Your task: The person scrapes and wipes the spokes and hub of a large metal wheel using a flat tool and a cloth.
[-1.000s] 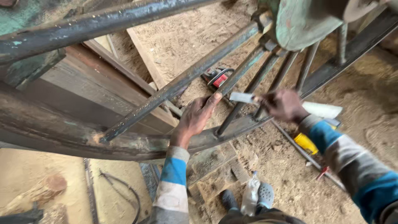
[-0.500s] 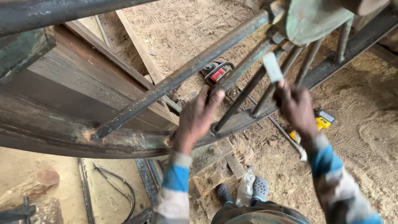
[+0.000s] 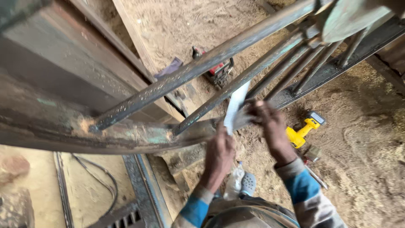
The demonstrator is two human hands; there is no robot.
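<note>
I see both hands raised to a curved rusty metal frame that sweeps across the lower left of the view. The left hand is closed around the lower end of a white flat strip, which looks like a folded sheet of sandpaper or paper, though motion blur keeps me from telling which. The strip's long axis runs steeply, nearly upright, leaning a little to the right, with its top end pointing up toward the diagonal steel bar above it. Its lower end sits just at the frame's right tip. The right hand is just beside the strip on its right, fingers curled and touching the strip's edge or the frame end; I cannot tell which, nor how firmly it grips. A second, thinner diagonal bar passes behind the strip. On the sandy ground below lie a yellow cordless drill, near the right wrist, and a red and black power tool farther up. A clear plastic bottle stands beside a grey shoe between the forearms.
</note>
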